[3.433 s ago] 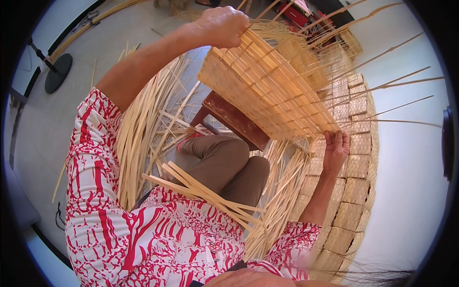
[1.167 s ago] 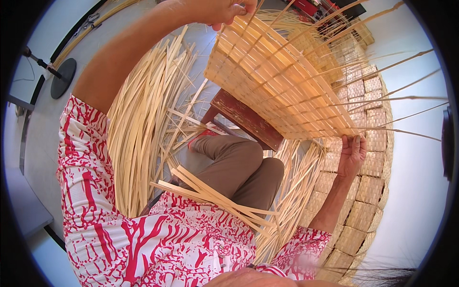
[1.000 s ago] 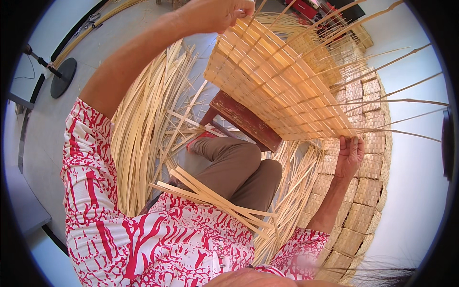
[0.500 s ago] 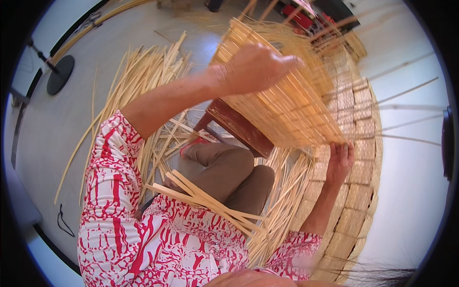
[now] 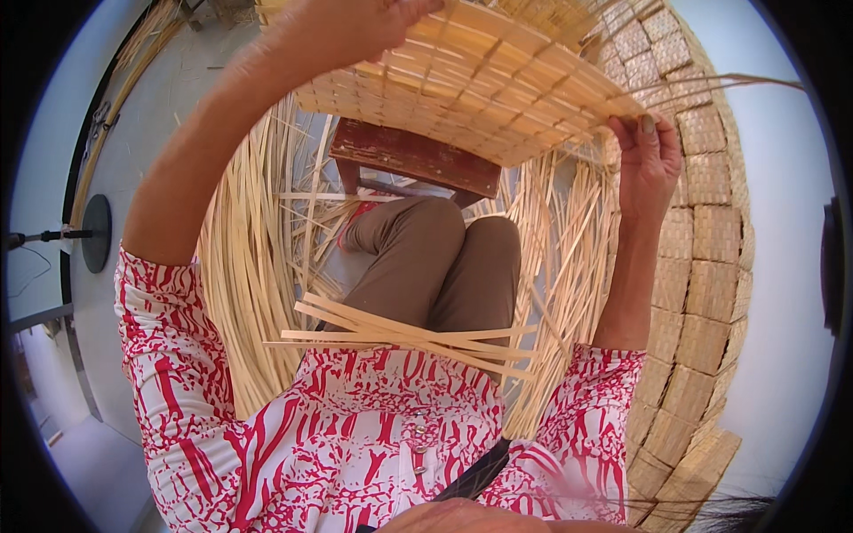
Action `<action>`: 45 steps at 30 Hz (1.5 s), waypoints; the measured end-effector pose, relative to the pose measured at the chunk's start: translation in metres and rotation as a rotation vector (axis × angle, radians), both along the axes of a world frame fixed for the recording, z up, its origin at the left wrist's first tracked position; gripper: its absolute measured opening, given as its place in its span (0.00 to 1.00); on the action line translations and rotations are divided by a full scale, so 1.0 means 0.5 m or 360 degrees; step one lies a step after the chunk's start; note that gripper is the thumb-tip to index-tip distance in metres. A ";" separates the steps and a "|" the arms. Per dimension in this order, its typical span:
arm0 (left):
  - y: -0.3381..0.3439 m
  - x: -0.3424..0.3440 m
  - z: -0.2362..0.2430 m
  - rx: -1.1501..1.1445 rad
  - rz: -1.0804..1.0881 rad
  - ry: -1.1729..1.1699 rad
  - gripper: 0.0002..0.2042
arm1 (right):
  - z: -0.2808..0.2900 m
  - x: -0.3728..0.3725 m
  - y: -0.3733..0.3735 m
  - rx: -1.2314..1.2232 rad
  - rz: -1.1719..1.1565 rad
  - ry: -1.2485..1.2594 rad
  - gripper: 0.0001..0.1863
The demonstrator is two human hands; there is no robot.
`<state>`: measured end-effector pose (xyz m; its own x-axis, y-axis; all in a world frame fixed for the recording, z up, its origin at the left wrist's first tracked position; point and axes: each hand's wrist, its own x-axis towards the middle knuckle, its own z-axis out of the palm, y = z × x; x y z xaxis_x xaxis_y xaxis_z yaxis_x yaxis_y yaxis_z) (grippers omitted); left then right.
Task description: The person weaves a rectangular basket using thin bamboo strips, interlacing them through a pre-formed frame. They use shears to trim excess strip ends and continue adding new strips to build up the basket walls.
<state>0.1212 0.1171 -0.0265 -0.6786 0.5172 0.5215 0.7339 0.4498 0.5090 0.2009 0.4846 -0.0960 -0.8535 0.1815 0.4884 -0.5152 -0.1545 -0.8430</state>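
A panel woven from pale bamboo strips (image 5: pixel 471 98) is held up in front of me, tilted and slightly bowed, above a worn red-brown wooden stool (image 5: pixel 418 155). My right hand (image 5: pixel 647 169) pinches its right corner between thumb and fingers. Up at the top edge of the view, my left hand (image 5: pixel 351 31) is closed at the panel's upper side; part of its grip is cut off by the frame. Long loose strip ends stick out past the panel's right side. Several flat bamboo strips (image 5: pixel 400 329) lie crossed on my lap.
Long loose strips (image 5: pixel 253 258) cover the floor left of my legs, and more strips (image 5: pixel 564 249) lie to the right. Stacked woven pieces (image 5: pixel 697 240) line the white wall on the right. A round dark stand base (image 5: pixel 97 233) is at the far left.
The panel has swung to a more level, left-to-right position, its underside showing more. My left hand has moved up and left, my right hand slightly up. My view has turned.
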 end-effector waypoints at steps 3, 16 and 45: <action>0.000 -0.019 -0.006 -0.0087 -0.0020 0.0509 0.03 | -0.005 -0.007 -0.026 -0.0033 -0.0049 0.0102 0.05; 0.020 -0.029 -0.045 -0.0239 0.0163 0.0449 0.05 | -0.057 -0.022 -0.054 -0.0197 -0.0263 -0.0013 0.05; 0.066 -0.042 -0.001 -0.0267 0.0281 0.0172 0.12 | -0.028 -0.086 0.000 -0.0273 -0.0033 -0.0105 0.10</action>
<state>0.1003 0.1502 -0.0271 -0.7112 0.4810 0.5127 0.6825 0.6471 0.3397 0.1578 0.4847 -0.1099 -0.8778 0.2750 0.3921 -0.4644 -0.2887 -0.8372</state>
